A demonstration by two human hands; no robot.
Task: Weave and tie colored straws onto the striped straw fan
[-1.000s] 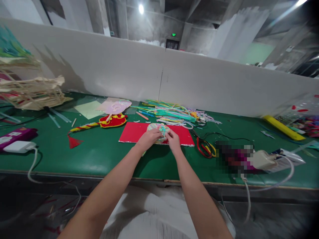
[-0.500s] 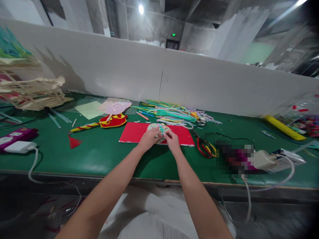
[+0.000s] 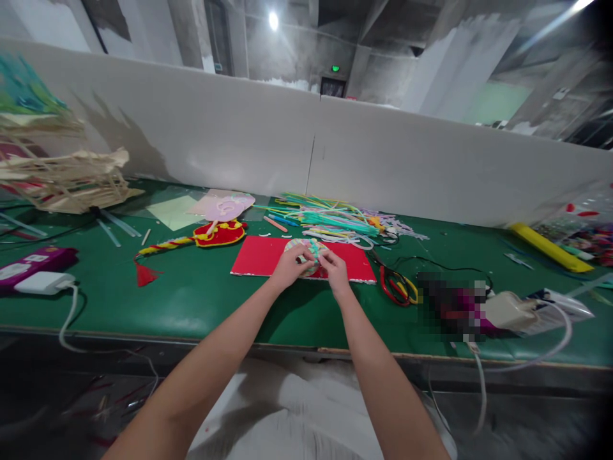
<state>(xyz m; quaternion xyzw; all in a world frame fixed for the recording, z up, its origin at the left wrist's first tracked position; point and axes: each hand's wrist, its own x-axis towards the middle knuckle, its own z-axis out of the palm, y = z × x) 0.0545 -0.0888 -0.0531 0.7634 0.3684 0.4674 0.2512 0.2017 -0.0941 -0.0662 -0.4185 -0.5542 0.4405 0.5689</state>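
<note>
A round, pastel-striped craft piece (image 3: 293, 244) is over the red board (image 3: 253, 257), with a small teal fuzzy strip (image 3: 314, 245) across its top. My left hand (image 3: 290, 266) is closed at the piece's left and near side, thumb and fingers pinched at its edge. From the right, my right hand (image 3: 335, 268) has its fingertips pinched at the teal strip. The fingers hide the near part of the piece, and I cannot tell whether it touches the board.
Behind the board lies a heap of coloured pipe cleaners (image 3: 330, 217). Scissors (image 3: 397, 287) are at its right. A red-and-yellow fuzzy fan shape (image 3: 218, 234) with a tassel lies left. A purple power strip (image 3: 36, 267), a white charger (image 3: 510, 311) and a yellow bar (image 3: 550, 248) flank the sides.
My fingers have shifted slightly on the round piece, and the left thumb and forefinger show a wider gap. The whole view has moved a little; the other things lie as before.
</note>
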